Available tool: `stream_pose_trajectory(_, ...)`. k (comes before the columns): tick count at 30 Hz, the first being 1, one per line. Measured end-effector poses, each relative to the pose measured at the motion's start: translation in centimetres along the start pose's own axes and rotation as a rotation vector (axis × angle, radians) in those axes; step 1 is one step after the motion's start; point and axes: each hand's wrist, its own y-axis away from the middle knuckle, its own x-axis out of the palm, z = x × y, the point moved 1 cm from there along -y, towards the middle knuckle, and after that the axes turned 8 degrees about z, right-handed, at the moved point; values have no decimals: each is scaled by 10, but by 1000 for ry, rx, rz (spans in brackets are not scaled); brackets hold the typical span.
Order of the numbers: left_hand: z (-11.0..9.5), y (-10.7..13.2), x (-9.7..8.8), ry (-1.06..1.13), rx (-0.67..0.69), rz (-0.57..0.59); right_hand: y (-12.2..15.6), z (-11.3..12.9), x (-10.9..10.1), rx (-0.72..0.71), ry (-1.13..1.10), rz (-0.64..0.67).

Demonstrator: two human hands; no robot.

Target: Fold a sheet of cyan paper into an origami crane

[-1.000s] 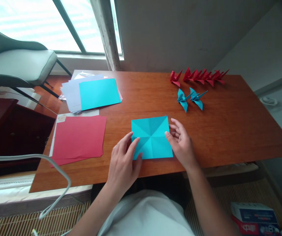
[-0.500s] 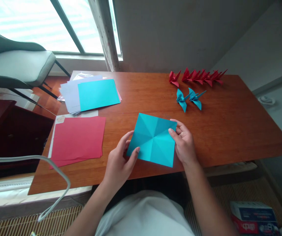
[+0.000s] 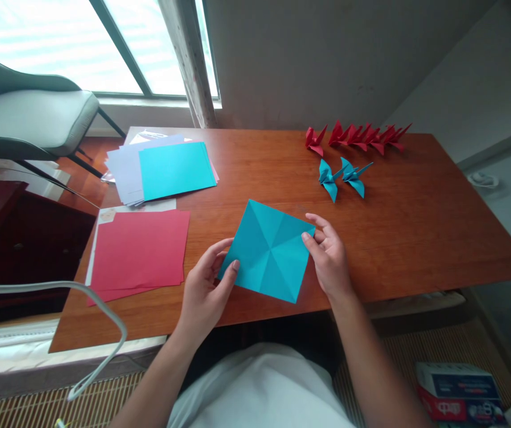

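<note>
A creased teal paper square point(image 3: 268, 249) is held just above the wooden table point(image 3: 416, 226), turned so its corners point like a diamond. My left hand point(image 3: 204, 294) pinches its left corner between thumb and fingers. My right hand point(image 3: 329, 258) pinches its right corner. Fold lines cross at the sheet's centre.
Two teal paper cranes point(image 3: 340, 176) and a row of red cranes point(image 3: 357, 137) stand at the table's far right. A pile of pale sheets topped with teal paper point(image 3: 173, 169) and a pile of red sheets point(image 3: 139, 249) lie left. A chair point(image 3: 28, 113) stands beyond the table.
The teal square lay flat and square-on, with my fingertips at its edges. Both hands have taken hold of it and turned it clockwise into a diamond.
</note>
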Motion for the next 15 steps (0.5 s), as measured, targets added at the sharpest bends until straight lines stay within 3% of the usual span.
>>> stream_pose_trajectory(5, 2, 1, -1, -71, 102, -54, 3, 4, 0, -88, -72, -15)
stream_pose_trajectory(8, -7, 0, -5, -199, 296, -72, 5, 10, -1, -230, -78, -63)
stream_pose_trajectory(11, -19, -1, -7, -330, 511, -24, 8, 16, -3, -394, -89, -29)
stream_pose_trajectory(15, -24, -1, -10, -421, 648, -91, 9, 17, -3, -433, -107, 32)
